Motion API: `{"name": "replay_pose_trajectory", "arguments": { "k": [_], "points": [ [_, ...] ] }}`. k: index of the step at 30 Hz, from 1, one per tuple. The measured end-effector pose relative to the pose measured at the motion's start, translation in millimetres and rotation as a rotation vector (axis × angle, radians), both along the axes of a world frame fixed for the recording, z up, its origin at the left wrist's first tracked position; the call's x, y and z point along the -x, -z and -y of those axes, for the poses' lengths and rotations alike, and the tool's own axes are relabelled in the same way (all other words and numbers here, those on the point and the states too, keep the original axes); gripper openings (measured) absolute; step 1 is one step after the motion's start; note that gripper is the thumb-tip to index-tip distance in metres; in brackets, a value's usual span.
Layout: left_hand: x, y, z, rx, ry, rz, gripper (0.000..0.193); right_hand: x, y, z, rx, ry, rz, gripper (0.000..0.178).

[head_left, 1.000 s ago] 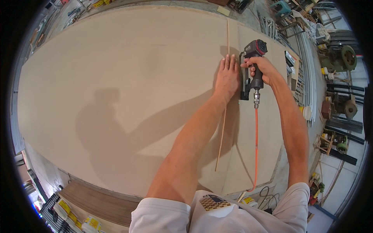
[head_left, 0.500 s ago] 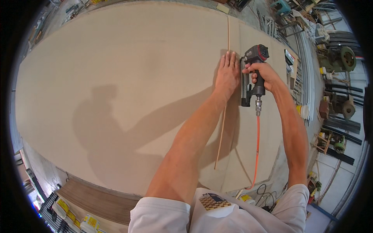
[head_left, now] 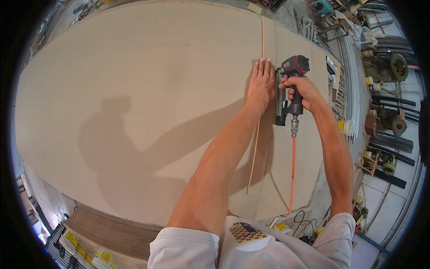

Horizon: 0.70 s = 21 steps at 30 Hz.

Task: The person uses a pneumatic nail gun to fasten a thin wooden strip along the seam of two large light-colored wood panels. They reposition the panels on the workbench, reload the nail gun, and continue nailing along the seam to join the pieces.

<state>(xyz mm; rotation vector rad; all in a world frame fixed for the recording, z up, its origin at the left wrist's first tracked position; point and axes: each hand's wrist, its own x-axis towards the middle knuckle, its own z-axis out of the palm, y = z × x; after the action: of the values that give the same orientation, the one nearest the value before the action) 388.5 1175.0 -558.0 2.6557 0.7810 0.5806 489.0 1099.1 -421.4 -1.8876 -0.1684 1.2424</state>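
My left hand [head_left: 261, 85] lies flat over a thin wooden strip [head_left: 253, 163], its fingers stretched toward the far side. The strip runs lengthwise on a large pale board [head_left: 134, 58] and shows beyond my fingertips and again below my wrist. Just to the right, my right hand [head_left: 301, 88] is wrapped round the handle of a black and red pneumatic nail gun [head_left: 294, 66]. The gun's magazine side is close beside my left hand; whether its nose touches the strip is hidden. An orange air hose [head_left: 293, 175] leads from the handle's metal coupling toward my body.
A brown wooden plank [head_left: 107, 231] lies by the near left edge of the board. Beyond the right edge are long metal bars [head_left: 351, 89], a white and yellow tub [head_left: 345, 127] and green machines [head_left: 398, 66]. Dark cables [head_left: 304, 220] lie on the floor near the hose.
The nail gun in my right hand has shifted slightly nearer to me and a little left, its hose moving with it. My left hand stays on the strip.
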Motion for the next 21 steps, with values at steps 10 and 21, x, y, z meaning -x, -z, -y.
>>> {"name": "replay_pose_trajectory", "arguments": {
  "k": [10,21],
  "points": [
    [-10,7,-8,-0.001,-0.007,0.009,0.057,-2,1,1,0.027,-0.021,0.002,0.018],
    [-17,5,-16,0.045,0.013,-0.003,0.054,-6,3,0,0.039,-0.026,0.010,0.017]
  ]
}}
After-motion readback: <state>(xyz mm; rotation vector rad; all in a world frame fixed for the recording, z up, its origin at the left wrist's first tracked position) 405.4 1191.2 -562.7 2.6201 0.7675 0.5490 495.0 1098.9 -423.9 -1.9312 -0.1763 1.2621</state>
